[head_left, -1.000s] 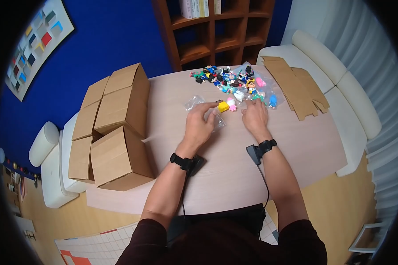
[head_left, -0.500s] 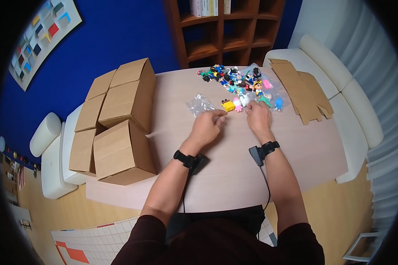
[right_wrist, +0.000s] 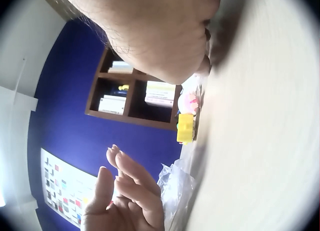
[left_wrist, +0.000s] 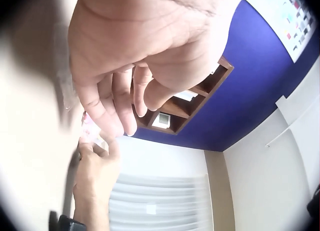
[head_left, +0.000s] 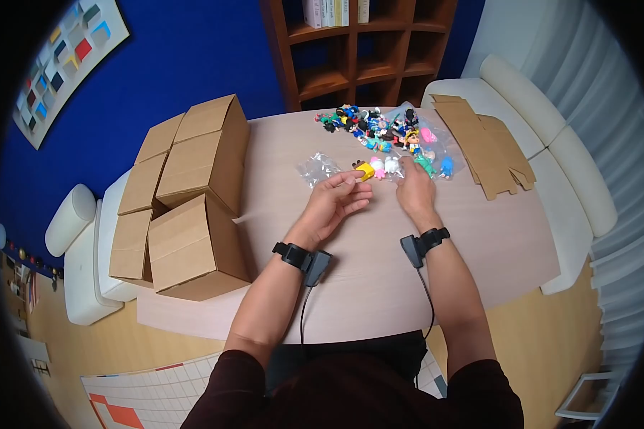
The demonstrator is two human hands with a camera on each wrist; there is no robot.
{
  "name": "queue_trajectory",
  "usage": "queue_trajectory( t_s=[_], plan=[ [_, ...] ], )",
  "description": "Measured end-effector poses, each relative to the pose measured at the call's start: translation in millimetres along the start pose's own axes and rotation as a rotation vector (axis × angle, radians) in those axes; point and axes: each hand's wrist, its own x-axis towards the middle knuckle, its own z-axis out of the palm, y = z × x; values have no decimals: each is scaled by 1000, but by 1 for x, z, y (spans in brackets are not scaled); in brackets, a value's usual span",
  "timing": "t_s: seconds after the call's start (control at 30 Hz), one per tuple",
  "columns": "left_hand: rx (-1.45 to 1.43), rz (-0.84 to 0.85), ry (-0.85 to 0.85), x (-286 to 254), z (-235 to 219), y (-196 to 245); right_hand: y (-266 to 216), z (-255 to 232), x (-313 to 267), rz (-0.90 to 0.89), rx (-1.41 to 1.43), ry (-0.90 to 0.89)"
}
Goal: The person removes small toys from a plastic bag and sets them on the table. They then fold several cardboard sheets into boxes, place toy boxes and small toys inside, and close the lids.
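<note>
My left hand [head_left: 333, 204] hovers palm partly up, its fingers loosely bent and holding nothing, just in front of a yellow figure [head_left: 365, 169]. To the right of that figure stand a pink-and-white one [head_left: 378, 167] and a white one [head_left: 391, 165]. My right hand [head_left: 416, 191] is low over the table, fingertips beside the white figure and a green one [head_left: 425, 166]; whether they grip anything is hidden. In the right wrist view the yellow figure [right_wrist: 186, 128] shows near crumpled clear plastic [right_wrist: 176, 186].
A heap of small colourful figures [head_left: 379, 127] lies at the back, partly on a clear bag [head_left: 447, 149]. Closed cardboard boxes [head_left: 193, 168] stand on the left, flattened cardboard [head_left: 483, 146] lies on the right. Crumpled plastic [head_left: 318, 169] is left of the yellow figure.
The left hand has moved off the clear plastic and turned its palm upward. The white figure has come nearer the person, beside the pink one. The right hand has shifted only slightly.
</note>
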Motion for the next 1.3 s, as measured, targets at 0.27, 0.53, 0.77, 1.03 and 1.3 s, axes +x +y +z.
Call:
queue_trajectory(
  t_s=[0.27,0.53,0.77,1.03,1.3],
  plan=[
    [16,44,11,4,1,-15,17,-13,14,285,912,98],
    [145,114,-87,-3,13,-21,-20,-20,-10,555,1641,-560],
    [237,214,160,-1,11,-21,-29,-11,-20,420,1497,-466],
    [650,404,494,-10,16,-16,-37,-23,-27,272,1613,-768],
    [885,805,580,-9,15,-19,-46,-23,-34,384,1504,-759]
  ],
)
